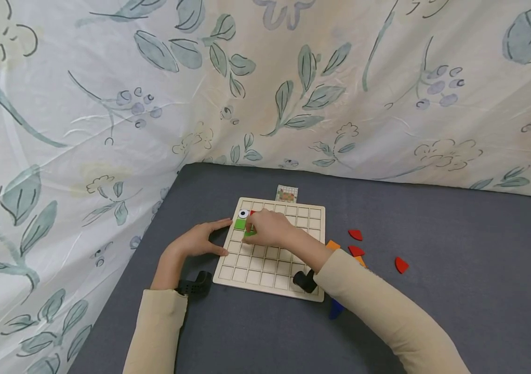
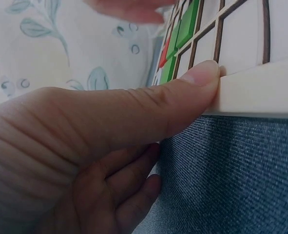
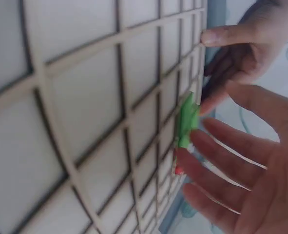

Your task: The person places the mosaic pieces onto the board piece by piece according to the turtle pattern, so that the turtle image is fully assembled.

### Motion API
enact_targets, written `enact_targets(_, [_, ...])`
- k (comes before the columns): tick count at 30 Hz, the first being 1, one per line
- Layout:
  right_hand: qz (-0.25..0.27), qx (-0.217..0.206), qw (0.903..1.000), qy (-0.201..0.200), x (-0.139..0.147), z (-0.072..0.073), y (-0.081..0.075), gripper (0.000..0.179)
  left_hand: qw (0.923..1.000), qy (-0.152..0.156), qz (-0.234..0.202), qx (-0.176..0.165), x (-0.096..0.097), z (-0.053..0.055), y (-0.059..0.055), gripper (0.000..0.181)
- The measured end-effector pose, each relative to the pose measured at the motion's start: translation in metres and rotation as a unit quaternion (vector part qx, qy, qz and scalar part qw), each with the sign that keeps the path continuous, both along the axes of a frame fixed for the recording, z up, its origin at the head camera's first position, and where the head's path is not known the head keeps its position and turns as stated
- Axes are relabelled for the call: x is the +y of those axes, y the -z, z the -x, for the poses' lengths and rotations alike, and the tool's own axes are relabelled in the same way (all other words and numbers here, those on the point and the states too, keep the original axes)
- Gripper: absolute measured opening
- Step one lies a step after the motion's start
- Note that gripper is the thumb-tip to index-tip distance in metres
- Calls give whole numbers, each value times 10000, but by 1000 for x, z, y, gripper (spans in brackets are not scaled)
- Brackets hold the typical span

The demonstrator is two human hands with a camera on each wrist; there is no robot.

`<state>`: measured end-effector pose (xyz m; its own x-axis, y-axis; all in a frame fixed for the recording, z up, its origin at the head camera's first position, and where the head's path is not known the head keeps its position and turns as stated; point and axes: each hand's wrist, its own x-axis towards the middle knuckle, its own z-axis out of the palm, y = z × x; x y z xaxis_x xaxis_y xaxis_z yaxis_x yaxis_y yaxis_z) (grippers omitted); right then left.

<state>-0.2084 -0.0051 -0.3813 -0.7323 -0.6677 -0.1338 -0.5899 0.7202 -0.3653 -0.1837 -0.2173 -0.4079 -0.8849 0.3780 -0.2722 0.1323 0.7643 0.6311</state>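
A pale wooden grid board (image 1: 256, 265) lies on the dark cloth. Near its far left corner sit a green square piece (image 1: 240, 224), a black-and-white eye piece (image 1: 243, 213) and a red piece (image 1: 252, 212). My left hand (image 1: 197, 240) rests at the board's left edge, thumb tip touching the rim, fingers extended. Over the green pieces is my right hand (image 1: 270, 227), which partly covers another green piece (image 1: 249, 233). In the right wrist view its fingers (image 3: 221, 161) are spread and fairly straight, close to the green pieces (image 3: 186, 119), with no piece visibly pinched.
A small picture card (image 1: 287, 194) lies behind the board. Several loose pieces are to its right: red quarter-rounds (image 1: 355, 235), orange pieces (image 1: 333, 244) and a blue piece (image 1: 336, 309), some partly behind the right arm. A leaf-patterned curtain (image 1: 265, 104) hangs beyond the table.
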Motion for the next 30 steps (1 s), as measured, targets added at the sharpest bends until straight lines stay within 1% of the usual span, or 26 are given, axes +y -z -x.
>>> enact_targets(3, [-180,-198,9996,-124,3,0,-5,21,10000,-12,20,-16,0,0,0,83])
enact_targets(7, [-344,-389,9981,-328,7,-1,-10,20,10000,-36,18,-23,1,1,1,83])
enact_targets(11, [-455,-459,9969,-454,12,-3,-15,22,10000,-46,19,-8,1,2,2,84])
enact_targets(14, [-433,-523,9966,-469,16,-5,-17,23,10000,-43,27,7,1,2,2,84])
enact_targets(18, [-282,-686,9961,-468,24,-8,-19,23,10000,-45,7,11,1,2,2,84])
enact_targets(26, [-107,-1130,9927,-400,41,-14,-20,26,10000,-58,-5,30,1,1,3,83])
enact_targets(30, [-47,-1169,9926,-339,50,-17,-19,26,10000,-52,14,53,1,0,3,84])
